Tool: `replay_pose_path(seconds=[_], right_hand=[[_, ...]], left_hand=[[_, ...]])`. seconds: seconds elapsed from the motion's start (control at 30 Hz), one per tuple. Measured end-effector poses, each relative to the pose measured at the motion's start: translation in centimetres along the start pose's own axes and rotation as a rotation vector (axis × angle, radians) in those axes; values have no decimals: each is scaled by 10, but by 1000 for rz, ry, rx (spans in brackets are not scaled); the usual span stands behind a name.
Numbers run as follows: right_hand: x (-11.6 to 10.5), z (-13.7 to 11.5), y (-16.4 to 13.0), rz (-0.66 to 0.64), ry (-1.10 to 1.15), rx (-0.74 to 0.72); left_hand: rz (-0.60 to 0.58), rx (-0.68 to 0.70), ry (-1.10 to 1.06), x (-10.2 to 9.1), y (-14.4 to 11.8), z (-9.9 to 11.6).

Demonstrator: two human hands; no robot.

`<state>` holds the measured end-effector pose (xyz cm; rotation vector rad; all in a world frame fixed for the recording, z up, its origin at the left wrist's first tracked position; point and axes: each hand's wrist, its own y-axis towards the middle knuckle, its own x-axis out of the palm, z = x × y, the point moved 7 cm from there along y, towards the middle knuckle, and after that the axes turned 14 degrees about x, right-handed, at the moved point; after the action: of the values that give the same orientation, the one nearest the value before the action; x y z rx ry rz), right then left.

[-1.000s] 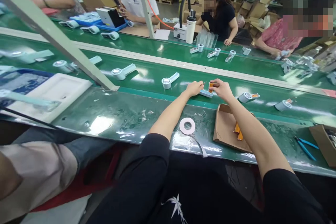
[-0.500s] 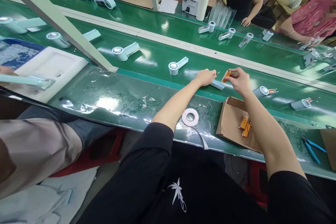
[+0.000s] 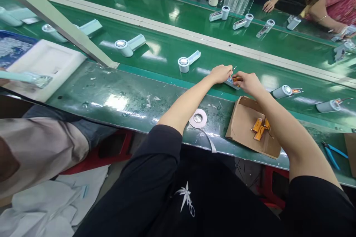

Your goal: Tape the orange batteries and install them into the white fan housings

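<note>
Right hand (image 3: 249, 82) has closed the gap it had half a second ago: the orange cell (image 3: 236, 79), pinched in its fingertips, now sits against the fan handle (image 3: 230, 82) instead of hovering off its end. Reads as the cell being seated. Left hand (image 3: 221, 73) is clamped over the handle, pinning it to the belt (image 3: 167, 57). Handle is pale blue, mostly hidden. Spare cells (image 3: 260, 129) lie in the cardboard tray (image 3: 241, 126), near side of the handle.

Hands (image 3: 222, 73) (image 3: 248, 82) meet on the belt (image 3: 155, 55); tape roll (image 3: 198, 118) left of tray (image 3: 244, 126), pliers (image 3: 332, 152) far right.
</note>
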<state>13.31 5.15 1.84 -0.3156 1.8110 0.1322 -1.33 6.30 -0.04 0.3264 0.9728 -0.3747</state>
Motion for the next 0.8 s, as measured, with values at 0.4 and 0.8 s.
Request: replay_pose_path(seconds=[0.4, 0.8], right_hand=[[-6, -25, 14, -214, -260, 50], [-62, 100, -274, 101, 320, 149]], left_hand=[[-58, -61, 16, 3, 8, 10], [-40, 561, 88, -1, -243, 49]])
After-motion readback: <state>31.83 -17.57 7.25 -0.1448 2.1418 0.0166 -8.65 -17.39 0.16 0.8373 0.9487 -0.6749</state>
